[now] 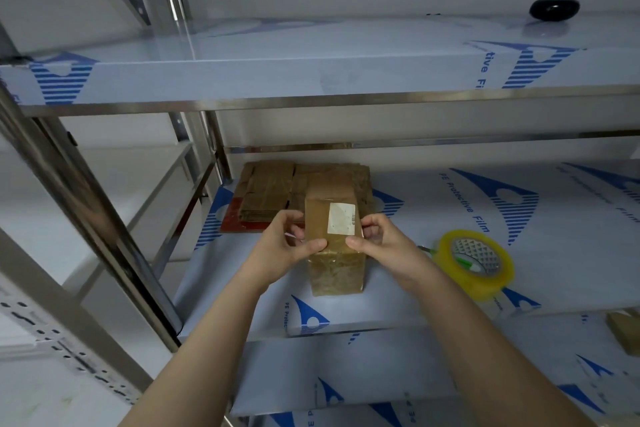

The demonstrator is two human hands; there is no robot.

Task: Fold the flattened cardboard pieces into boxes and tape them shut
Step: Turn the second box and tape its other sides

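Note:
A small brown cardboard box [334, 263] with glossy tape and a white label on top stands on the middle shelf [433, 291]. My left hand [284, 246] grips its left side, thumb on the top face. My right hand [377, 241] grips its right side, thumb likewise on top. Behind the box lies a stack of flattened cardboard pieces [273, 191] on a red board [232, 224]. A yellow roll of clear tape [476, 262] lies on the shelf to the right of my right hand.
Steel shelf posts [100, 218] rise at the left. The upper shelf [311, 80] overhangs the work area; a black round object [554, 9] sits on it at the far right. Another brown box [627, 336] shows on the lower shelf at the right edge.

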